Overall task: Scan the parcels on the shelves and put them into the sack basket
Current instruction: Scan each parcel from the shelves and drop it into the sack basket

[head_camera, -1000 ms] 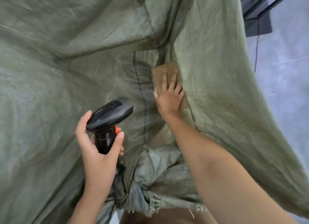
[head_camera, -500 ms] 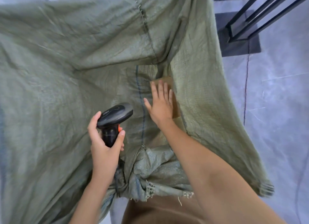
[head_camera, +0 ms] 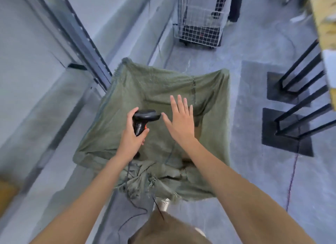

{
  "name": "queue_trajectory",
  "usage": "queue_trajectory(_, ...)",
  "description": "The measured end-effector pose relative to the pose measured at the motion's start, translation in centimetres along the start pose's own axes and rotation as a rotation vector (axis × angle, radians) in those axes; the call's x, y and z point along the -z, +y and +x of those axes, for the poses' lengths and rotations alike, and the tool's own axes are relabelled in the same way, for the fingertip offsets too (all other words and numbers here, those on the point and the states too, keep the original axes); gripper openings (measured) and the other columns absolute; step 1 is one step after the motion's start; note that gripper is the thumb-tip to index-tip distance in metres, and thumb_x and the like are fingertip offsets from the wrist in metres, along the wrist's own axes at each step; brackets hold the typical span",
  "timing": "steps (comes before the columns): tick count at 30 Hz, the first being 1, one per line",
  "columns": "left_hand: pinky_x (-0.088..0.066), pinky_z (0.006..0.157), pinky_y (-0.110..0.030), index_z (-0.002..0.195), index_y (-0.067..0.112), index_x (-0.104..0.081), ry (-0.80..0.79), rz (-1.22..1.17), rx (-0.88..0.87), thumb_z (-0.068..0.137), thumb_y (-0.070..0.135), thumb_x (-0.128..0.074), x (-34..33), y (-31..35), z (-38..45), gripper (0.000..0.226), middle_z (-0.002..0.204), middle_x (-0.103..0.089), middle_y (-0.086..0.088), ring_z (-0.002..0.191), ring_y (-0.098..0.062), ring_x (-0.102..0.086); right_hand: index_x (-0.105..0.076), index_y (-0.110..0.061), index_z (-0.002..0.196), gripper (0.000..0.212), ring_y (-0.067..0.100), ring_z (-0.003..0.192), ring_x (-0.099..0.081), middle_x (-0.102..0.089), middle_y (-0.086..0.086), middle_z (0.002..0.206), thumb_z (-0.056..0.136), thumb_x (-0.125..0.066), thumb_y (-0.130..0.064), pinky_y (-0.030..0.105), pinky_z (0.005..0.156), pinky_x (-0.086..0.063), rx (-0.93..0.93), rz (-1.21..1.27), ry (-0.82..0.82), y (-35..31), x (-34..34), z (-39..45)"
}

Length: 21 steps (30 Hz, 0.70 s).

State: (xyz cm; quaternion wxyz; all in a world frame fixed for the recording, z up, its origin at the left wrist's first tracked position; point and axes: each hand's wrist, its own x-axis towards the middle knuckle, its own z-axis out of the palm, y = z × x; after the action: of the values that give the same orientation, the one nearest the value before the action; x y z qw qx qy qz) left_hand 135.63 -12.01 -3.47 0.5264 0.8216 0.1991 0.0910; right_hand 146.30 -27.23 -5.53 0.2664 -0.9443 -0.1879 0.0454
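the floor [head_camera: 254, 49] was pale grey concrete, scuffed and evenly lit. a dark metal upright [head_camera: 72, 34] ran slantwise along the grey wall [head_camera: 21, 43] on the left. farther off stood a white wire cage trolley [head_camera: 200, 20] on small wheels. to the right, black metal frame legs [head_camera: 301, 76] rested on dark square floor patches [head_camera: 283, 134], under a yellowish surface [head_camera: 323, 16] at the edge. a thin red cord [head_camera: 292, 174] trailed across the floor.

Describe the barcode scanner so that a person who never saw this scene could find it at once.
Find the big green sack basket standing open on the grey floor. Above its opening are two bare hands, and the left hand grips the scanner by its handle. It is the only black, pistol-shaped thing there, with an orange trigger; the right hand beside it is open and holds nothing.
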Motion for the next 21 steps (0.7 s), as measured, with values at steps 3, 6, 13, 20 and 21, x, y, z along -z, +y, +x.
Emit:
queue_trajectory(3, -0.053, 0.052, -0.025, 0.135, 0.061, -0.030, 0.155, -0.049, -0.039, 0.095, 0.006, -0.067, 1.6, 2.1, -4.0, 0.078, 0.134, -0.055, -0.006, 0.058, -0.015, -0.061, -0.014, -0.022, 0.161, 0.068, 0.024, 0.156, -0.002, -0.010, 0.006, 0.168, 0.104, -0.040, -0.049, 0.044, 0.125, -0.001, 0.145, 0.138, -0.008, -2.3, 3.5, -3.0)
queue_trajectory(6, -0.053, 0.051, -0.024, 0.145, 0.045, -0.030, 0.354, -0.086, -0.030, 0.096, 0.005, -0.067, 3.4, 4.0, -8.7, 0.074, 0.134, -0.053, -0.006, 0.055, -0.012, -0.061, -0.017, -0.023, 0.160, 0.065, 0.024, 0.155, -0.004, -0.012, 0.005, 0.168, 0.105, -0.041, -0.047, 0.044, 0.124, -0.002, 0.284, 0.152, 0.023, -4.5, 6.2, -6.3)
queue_trajectory(13, -0.055, 0.052, -0.029, 0.140, 0.046, -0.030, 0.718, -0.084, -0.006, 0.097, 0.009, -0.066, 11.0, 5.2, -21.7, 0.067, 0.108, -0.064, 0.002, 0.052, -0.011, -0.059, -0.017, -0.022, 0.160, 0.069, 0.023, 0.155, -0.003, -0.011, 0.005, 0.168, 0.102, -0.046, -0.047, 0.045, 0.124, -0.001, 0.610, 0.121, -0.144, -12.6, 7.6, -12.4)
queue_trajectory(20, -0.054, 0.055, -0.030, 0.141, 0.049, -0.031, 1.013, -0.026, 0.021, 0.097, 0.011, -0.066, 20.6, 2.5, -36.5, 0.069, 0.135, -0.056, -0.008, 0.058, -0.011, -0.060, -0.014, -0.023, 0.160, 0.070, 0.024, 0.155, -0.002, -0.009, 0.006, 0.168, 0.103, -0.045, -0.048, 0.044, 0.124, -0.001, 0.919, 0.145, -0.294, -25.4, 2.9, -22.2)
queue_trajectory(21, -0.054, 0.055, -0.029, 0.142, 0.049, -0.030, 1.056, -0.017, 0.032, 0.097, 0.011, -0.066, 21.7, 2.0, -39.0, 0.069, 0.137, -0.055, -0.007, 0.059, -0.010, -0.061, -0.013, -0.024, 0.160, 0.070, 0.024, 0.155, -0.002, -0.008, 0.005, 0.168, 0.103, -0.045, -0.049, 0.044, 0.124, -0.001, 0.960, 0.147, -0.319, -27.2, 2.0, -24.0)
